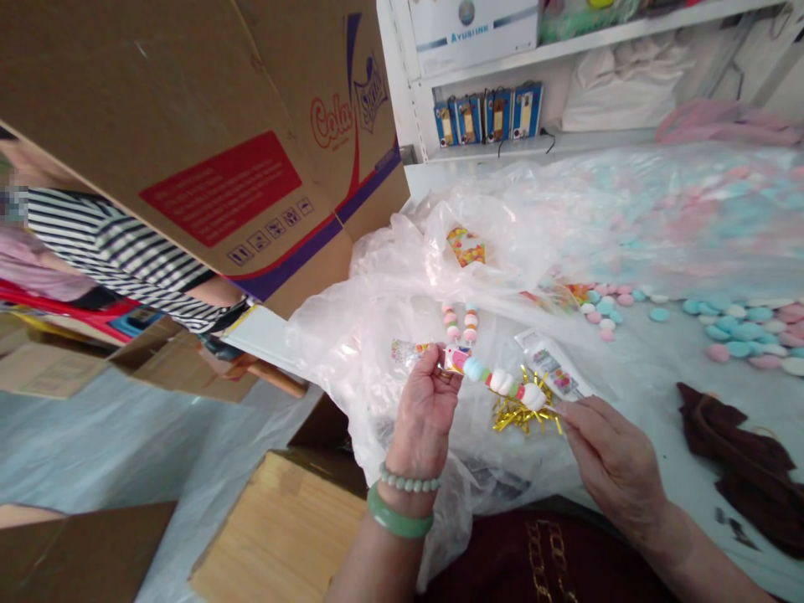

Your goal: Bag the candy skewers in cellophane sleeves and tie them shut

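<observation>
A candy skewer [501,383], strung with blue, white, red and green pieces, spans the space between my two hands. My left hand [432,400] pinches its far end, where a small printed pink piece shows. The fingers of my right hand [608,448] are closed on the thin white stick at the near end. Just beneath the skewer lie gold tinsel strips [518,414]. A white printed packet [553,366] rests beside them. Beyond my left fingers is a looped string of pink, white and green candies [449,321], partly on clear plastic.
Clear plastic bags [377,310] cover the table's left side. Loose pastel candies [747,331] and a dark cloth [734,469] lie to the right. A large cardboard box [251,151] stands at left, near a person in a striped top [126,243]. Shelves [496,59] rise behind.
</observation>
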`<state>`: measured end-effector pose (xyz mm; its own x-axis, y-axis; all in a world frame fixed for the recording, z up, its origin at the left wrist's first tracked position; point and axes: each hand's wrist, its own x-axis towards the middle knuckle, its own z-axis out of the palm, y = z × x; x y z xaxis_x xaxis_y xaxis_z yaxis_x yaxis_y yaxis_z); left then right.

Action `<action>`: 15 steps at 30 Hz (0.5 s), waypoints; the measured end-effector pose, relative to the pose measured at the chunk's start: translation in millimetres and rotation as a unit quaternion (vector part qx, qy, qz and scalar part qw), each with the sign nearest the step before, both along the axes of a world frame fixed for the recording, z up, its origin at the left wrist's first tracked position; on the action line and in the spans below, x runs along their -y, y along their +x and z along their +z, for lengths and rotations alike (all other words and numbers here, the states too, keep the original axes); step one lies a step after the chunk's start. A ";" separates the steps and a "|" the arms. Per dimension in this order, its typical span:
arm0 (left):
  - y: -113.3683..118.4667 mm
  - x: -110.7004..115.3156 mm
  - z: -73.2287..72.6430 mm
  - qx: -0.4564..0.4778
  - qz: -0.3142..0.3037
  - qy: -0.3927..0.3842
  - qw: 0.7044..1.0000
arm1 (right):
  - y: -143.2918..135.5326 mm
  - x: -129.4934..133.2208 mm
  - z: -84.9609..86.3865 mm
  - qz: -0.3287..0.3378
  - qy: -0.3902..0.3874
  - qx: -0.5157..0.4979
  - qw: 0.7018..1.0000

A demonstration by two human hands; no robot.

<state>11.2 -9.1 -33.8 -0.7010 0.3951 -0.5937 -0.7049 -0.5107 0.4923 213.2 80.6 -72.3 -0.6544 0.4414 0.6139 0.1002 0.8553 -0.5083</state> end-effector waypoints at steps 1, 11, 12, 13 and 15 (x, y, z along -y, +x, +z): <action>-0.1 0.1 -0.9 -0.004 0.002 -0.002 1.000 | -0.1 0.5 -0.6 0.000 0.003 -0.002 1.000; 4.4 12.0 -12.9 -0.156 -0.138 -0.027 0.978 | -3.5 -2.5 -1.6 0.011 -0.226 0.101 0.969; 4.3 12.4 -14.3 -0.166 -0.132 -0.033 0.977 | -3.8 -2.0 -0.7 0.005 -0.258 0.110 0.960; 4.6 12.4 -15.7 -0.173 -0.126 -0.040 0.976 | -4.4 -1.0 0.3 -0.002 -0.294 0.115 0.949; 7.0 10.9 -17.8 -0.181 -0.122 -0.048 0.975 | -6.8 2.2 2.0 -0.014 -0.384 0.117 0.916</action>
